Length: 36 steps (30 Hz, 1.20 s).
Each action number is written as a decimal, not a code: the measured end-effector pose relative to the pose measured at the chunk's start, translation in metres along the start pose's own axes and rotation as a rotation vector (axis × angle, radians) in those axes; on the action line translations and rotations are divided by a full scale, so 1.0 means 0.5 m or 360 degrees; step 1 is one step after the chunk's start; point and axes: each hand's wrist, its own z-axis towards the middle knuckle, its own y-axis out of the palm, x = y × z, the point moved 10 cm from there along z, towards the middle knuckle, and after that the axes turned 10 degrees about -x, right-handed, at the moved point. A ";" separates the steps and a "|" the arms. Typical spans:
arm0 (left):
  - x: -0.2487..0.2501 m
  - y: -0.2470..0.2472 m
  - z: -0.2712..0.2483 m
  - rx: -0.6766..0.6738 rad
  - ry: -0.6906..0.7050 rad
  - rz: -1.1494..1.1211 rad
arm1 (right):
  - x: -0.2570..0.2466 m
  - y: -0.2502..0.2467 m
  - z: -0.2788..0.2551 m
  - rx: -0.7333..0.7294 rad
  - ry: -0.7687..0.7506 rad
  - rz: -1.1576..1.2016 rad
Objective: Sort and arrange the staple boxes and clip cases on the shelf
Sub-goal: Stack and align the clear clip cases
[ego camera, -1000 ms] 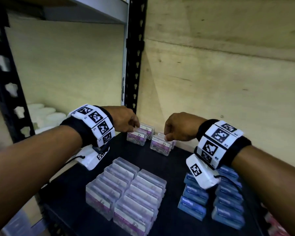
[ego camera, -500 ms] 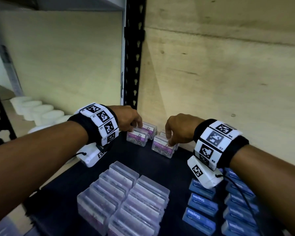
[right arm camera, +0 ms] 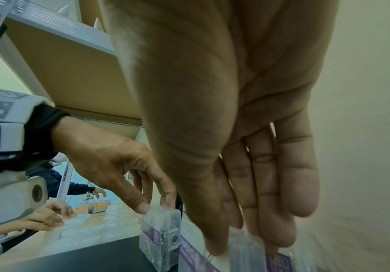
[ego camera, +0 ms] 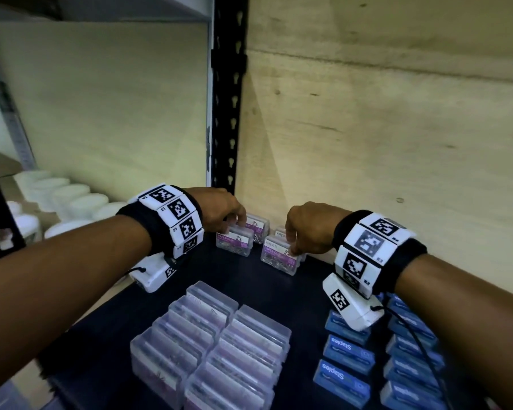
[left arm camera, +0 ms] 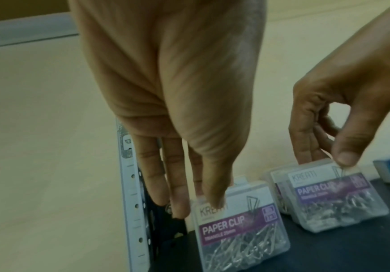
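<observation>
Head view: at the back of the black shelf (ego camera: 279, 291) my left hand (ego camera: 222, 208) pinches the top of one clip case (ego camera: 234, 242); my right hand (ego camera: 305, 229) pinches another (ego camera: 279, 255). Left wrist view: thumb and fingers (left arm camera: 177, 184) straddle the case. Right wrist view: my right fingers (right arm camera: 270, 193) reach down over theirs.

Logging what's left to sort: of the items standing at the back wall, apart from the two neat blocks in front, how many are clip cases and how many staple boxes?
Clip cases: 4, in two pairs
Staple boxes: 0, all sit in the blue block
Total: 4
</observation>
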 end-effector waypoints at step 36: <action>0.112 0.066 -0.177 -0.0241 0.0245 -0.0221 | -0.119 0.069 -0.209 -0.0071 -0.0287 0.0155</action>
